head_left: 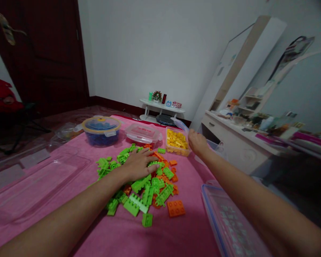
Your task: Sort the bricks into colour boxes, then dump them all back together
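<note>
My left hand (139, 164) lies over a heap of green toy building bricks (140, 183), its fingers spread on top of them. Orange bricks (176, 208) are mixed into the heap's right side, some partly hidden under green ones. Farther right, my right hand (197, 142) is closed on a clear plastic lid (181, 125), whose edge shows past the fingers. Just left of that hand stands a clear rectangular box (178, 151) filled with yellow bricks (176, 138). My fingertips on the right are mostly hidden from view.
Behind the heap are a round tub (101, 137) of blue pieces with a yellow-rimmed lid and a lidded clear box (143, 132) with red contents. A clear tray (40, 182) lies left on the pink cloth (173, 235). A blue-edged clear lid (227, 221) lies under my right forearm.
</note>
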`<state>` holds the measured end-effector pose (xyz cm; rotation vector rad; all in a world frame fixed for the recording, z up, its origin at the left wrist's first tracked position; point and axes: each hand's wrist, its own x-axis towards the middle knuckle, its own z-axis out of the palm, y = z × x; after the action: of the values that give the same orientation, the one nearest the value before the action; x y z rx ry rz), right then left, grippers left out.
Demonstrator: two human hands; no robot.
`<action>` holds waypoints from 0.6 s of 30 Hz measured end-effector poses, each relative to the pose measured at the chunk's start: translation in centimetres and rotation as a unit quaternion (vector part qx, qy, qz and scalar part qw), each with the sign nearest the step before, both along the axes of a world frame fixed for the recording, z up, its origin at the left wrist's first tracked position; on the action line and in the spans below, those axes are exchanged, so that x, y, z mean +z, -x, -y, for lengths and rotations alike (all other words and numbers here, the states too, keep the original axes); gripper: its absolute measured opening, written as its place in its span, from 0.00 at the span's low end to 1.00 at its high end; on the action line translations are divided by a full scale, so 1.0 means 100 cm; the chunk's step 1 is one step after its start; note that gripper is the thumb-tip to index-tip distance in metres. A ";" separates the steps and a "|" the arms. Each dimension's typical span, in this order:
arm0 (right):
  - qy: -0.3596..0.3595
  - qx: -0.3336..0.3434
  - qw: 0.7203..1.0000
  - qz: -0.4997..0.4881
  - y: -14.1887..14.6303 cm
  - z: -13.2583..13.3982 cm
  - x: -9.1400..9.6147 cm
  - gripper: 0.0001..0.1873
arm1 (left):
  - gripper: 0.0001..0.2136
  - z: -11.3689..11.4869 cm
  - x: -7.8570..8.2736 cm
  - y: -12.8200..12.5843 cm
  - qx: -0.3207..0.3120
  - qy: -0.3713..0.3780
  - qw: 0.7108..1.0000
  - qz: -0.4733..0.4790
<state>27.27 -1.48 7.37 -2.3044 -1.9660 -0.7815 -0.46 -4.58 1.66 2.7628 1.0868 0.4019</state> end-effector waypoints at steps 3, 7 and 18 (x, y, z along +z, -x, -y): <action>-0.107 -0.038 0.985 -0.131 -0.015 -0.005 0.020 0.14 | 0.24 -0.001 -0.001 0.000 -0.001 -0.001 1.000 -0.002; -0.257 -0.054 0.899 -0.351 -0.043 0.014 0.041 0.12 | 0.24 -0.003 -0.004 0.000 -0.001 0.004 1.000 0.001; -0.214 -0.048 0.465 -0.858 -0.083 0.252 0.026 0.15 | 0.32 0.032 0.040 -0.022 0.003 0.082 0.964 0.253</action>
<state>35.54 -26.65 10.01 -1.3099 -0.4418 0.8525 1.75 -7.80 5.62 2.3180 0.9442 0.9099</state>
